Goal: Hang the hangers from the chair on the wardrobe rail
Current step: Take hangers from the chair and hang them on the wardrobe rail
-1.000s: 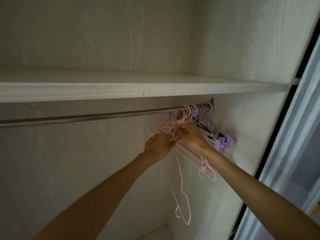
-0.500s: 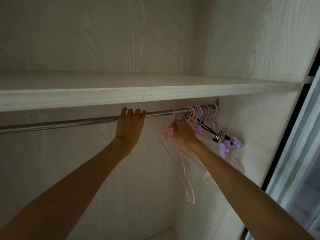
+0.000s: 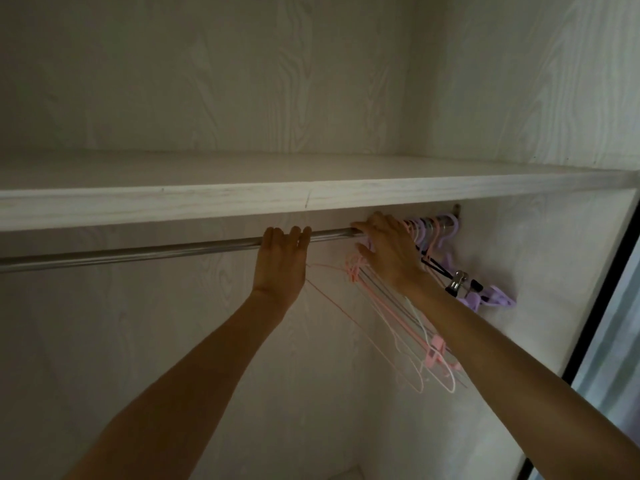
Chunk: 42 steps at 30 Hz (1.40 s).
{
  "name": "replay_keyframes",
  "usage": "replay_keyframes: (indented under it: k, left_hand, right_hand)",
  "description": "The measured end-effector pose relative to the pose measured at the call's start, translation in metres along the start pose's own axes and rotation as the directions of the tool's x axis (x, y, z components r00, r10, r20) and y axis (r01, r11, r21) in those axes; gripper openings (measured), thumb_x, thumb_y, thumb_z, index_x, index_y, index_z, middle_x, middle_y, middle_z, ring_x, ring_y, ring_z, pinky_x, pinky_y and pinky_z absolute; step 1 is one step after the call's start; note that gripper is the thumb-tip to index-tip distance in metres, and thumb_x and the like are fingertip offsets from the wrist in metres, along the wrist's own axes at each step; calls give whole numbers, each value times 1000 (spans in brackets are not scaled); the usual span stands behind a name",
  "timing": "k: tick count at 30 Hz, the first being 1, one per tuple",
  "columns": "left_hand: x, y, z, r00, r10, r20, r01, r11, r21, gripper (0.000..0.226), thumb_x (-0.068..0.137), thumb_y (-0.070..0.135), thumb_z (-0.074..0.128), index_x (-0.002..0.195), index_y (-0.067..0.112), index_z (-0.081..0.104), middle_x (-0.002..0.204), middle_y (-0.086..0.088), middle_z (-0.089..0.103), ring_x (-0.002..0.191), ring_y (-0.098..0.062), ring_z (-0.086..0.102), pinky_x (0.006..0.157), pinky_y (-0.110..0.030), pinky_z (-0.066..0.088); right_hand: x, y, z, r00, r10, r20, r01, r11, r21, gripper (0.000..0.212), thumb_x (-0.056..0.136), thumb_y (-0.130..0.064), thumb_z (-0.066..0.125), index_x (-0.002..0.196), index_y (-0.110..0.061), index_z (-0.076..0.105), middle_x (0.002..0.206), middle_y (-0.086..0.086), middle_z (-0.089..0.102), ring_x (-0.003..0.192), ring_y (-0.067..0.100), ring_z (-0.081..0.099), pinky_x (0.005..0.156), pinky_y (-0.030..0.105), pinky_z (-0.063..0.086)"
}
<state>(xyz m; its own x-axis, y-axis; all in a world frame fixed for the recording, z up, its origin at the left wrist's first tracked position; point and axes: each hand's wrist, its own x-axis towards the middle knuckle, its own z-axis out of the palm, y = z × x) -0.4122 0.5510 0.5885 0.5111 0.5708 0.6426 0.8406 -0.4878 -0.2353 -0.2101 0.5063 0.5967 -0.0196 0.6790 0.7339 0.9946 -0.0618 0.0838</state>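
So the wardrobe (image 3: pixel 346 81) fills pretty much the whole view, pale wood-grain panels on the back and the right side. A thick shelf (image 3: pixel 207 202) in the same finish runs straight across, and right under it sits the metal rail (image 3: pixel 138 252), going from the left edge all the way to a bracket on the right wall.

Both bare arms reach up from the bottom of the shot. The left hand (image 3: pixel 282 261) is up on the rail around the middle, fingers hooked over the top of the bar and gripping it. The right hand (image 3: pixel 386 249) is further right, also at the rail, fingers spread fairly wide and lying over the bar right where the pink hangers (image 3: pixel 398 327) start. Honestly can't tell if it's pinching a hook or just resting there, the hooks under the palm are hidden.

Those pink ones are thin wire-style, bunched together and swung out at an angle below the right wrist, one with little clips on it. Whether their hooks are actually over the rail, I can't see. Past them, jammed up against the right end of the rail, are the purple hangers (image 3: pixel 446 233) with hooks clearly over the bar, plus a black hanger (image 3: pixel 436 266) with a metal clip (image 3: pixel 456 281) on it.
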Motion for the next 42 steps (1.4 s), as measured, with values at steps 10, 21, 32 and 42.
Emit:
replay_keyframes:
  k: [10,21,32,42]
  left_hand:
    - [1,9,-4,993,2,119,-13,996,88,63,95,23,44,148,8,13,139,-10,41,123,-29,45,119,-42,7]
    - [-6,18,-12,975,-21,219,-29,975,222,76,97,30,41,148,4,-9,157,-15,8,144,-34,15,118,-43,0]
    - [-134,90,-4,918,295,264,-181,906,-382,57,92,36,44,145,19,31,154,-1,25,144,-19,18,118,-36,18]
    - [-284,214,-12,487,702,519,-101,636,-765,29,89,34,53,116,27,61,123,1,62,114,-21,57,99,-29,43]
  right_hand:
    - [-5,45,-10,993,113,-19,-114,981,-155,29,68,-18,78,97,-16,70,91,9,62,86,33,57,71,39,44]
    - [-36,44,-21,996,90,-5,-90,989,-116,37,75,-25,74,109,-14,66,108,10,65,99,33,61,88,38,45]
    - [-238,-32,-81,905,179,386,-152,983,-100,11,81,-27,61,88,-23,69,73,-2,69,67,20,66,71,30,50]
    - [-473,-83,-162,341,600,724,-655,704,-275,25,93,-24,47,111,-18,63,110,4,67,103,22,60,91,29,44]
